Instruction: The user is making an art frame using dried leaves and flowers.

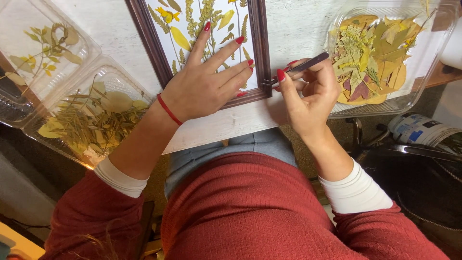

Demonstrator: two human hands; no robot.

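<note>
Whitewashed boards make up the table [298, 29], seen from above over a lap in a red sweater. At twelve o'clock lies a dark wooden frame [257, 48] holding a white sheet with pressed ferns, yellow petals and sprigs already laid out; most of the sheet that shows is filled, so the arrangement looks well advanced, though the upper part runs out of view and I cannot tell how much is left.

The left hand [202, 84] rests flat on the sheet inside the frame, fingers spread and pointing toward one o'clock, pressing the leaves down. The right hand [310, 94] pinches a pair of metal tweezers [301, 67] between thumb and forefinger. Their long axis runs from about two o'clock down to eight o'clock, the tip pointing at the frame's lower right corner, touching or just beside it; whether the tip holds anything is too small to tell.

At two o'clock a clear plastic tray [433, 62] holds brown, yellow and reddish pressed leaves. At nine and ten o'clock two more clear trays [91, 45] hold dried grass, pale leaves and a small sprig. A can [416, 127] lies on the floor at four o'clock.
</note>
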